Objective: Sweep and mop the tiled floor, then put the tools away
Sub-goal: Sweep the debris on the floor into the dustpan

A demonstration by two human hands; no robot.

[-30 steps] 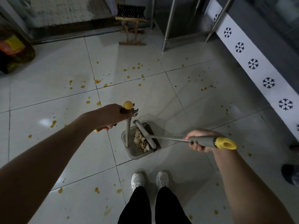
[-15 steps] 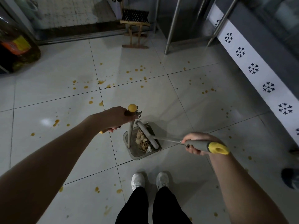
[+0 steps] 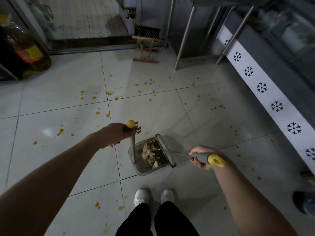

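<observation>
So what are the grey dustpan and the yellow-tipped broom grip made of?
Grey boxy dustpan: probably moulded plastic, matte, its walls slightly see-through. Grey broom grip with yellow end, in the right hand: likely rubbery plastic, dull with no glare. Its thin shaft glints, so probably metal.

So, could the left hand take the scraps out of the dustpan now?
Probably not: the left hand grips the dustpan handle, high above the scraps, with the broom head beside them.

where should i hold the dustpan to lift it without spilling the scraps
At the top of its upright handle, just under the yellow knob, from the left where the left hand grips: the pole rises from the dustpan rear, likely keeping it level.
</observation>
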